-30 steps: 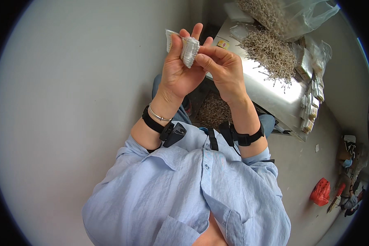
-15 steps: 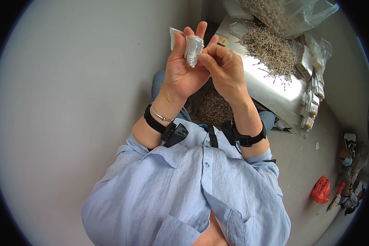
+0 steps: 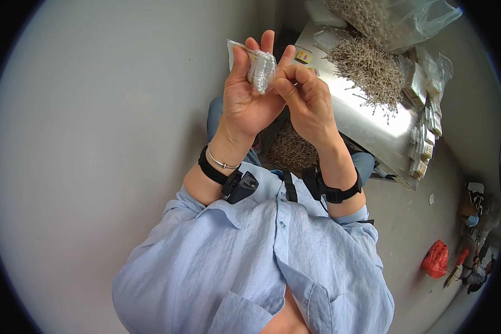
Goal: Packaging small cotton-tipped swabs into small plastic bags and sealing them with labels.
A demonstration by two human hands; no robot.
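A small clear plastic bag of cotton swabs [image 3: 263, 72] is in my hands, its white tips bunched toward me. My left hand [image 3: 244, 106] grips it between thumb and fingers, palm up, other fingertips sticking out beyond. With thumb and index finger pressed together, my right hand [image 3: 310, 106] pinches the bag's thin plastic at its right side. A loose heap of brown-stick swabs [image 3: 367, 67] lies on the metal table [image 3: 350, 119] to the right. Below my hands, between my legs, sits another mass of the brown sticks [image 3: 292, 146].
Stacked filled packets [image 3: 420, 153] line the table's right edge. At the back are a large clear bag [image 3: 423, 22] and small yellow labels [image 3: 303, 56]. A red plastic bag [image 3: 435, 259] lies on the floor at right. A grey wall [image 3: 111, 139] rises on my left.
The bag's plastic now shows stretched out toward my right fingers, and the swabs have tilted slightly. Both hands stay almost in place.
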